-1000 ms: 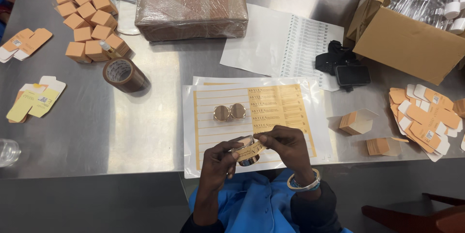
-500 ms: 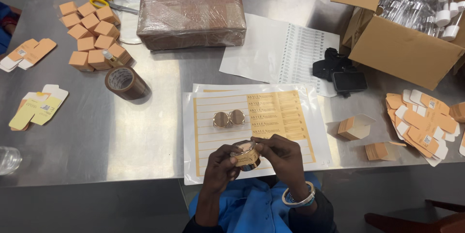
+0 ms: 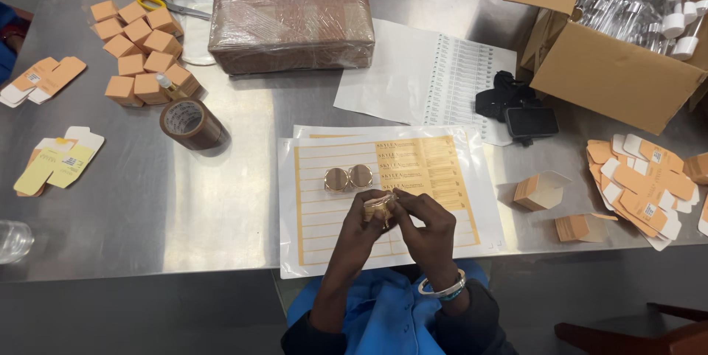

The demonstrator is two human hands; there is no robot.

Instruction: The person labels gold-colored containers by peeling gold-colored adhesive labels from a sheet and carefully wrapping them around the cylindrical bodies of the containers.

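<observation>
Both hands were pinched together on one small gold jar (image 3: pixel 377 206), my left hand (image 3: pixel 359 231) cupping it from below and my right hand (image 3: pixel 426 231) pressing a label strip over the top with the fingertips. So the grip was clamped on the jar from both sides, held just above the near edge of the orange sticker sheet (image 3: pixel 383 196) lying on the steel table (image 3: pixel 184 207). Two more gold jars (image 3: pixel 348 177) sat side by side on that sheet, just beyond my hands.

Honestly, I'd say the trick here was keeping the jar steady in the left while the right thumb smoothed the strip down from one end, so it didn't wrinkle or go on crooked. Couldn't tell how much of it was already stuck, my fingers covered most of it.

Off to the right were flat carton blanks (image 3: pixel 641 182) and a half-folded little box (image 3: pixel 540 191); a tape roll (image 3: pixel 190 123) sat far left.
</observation>
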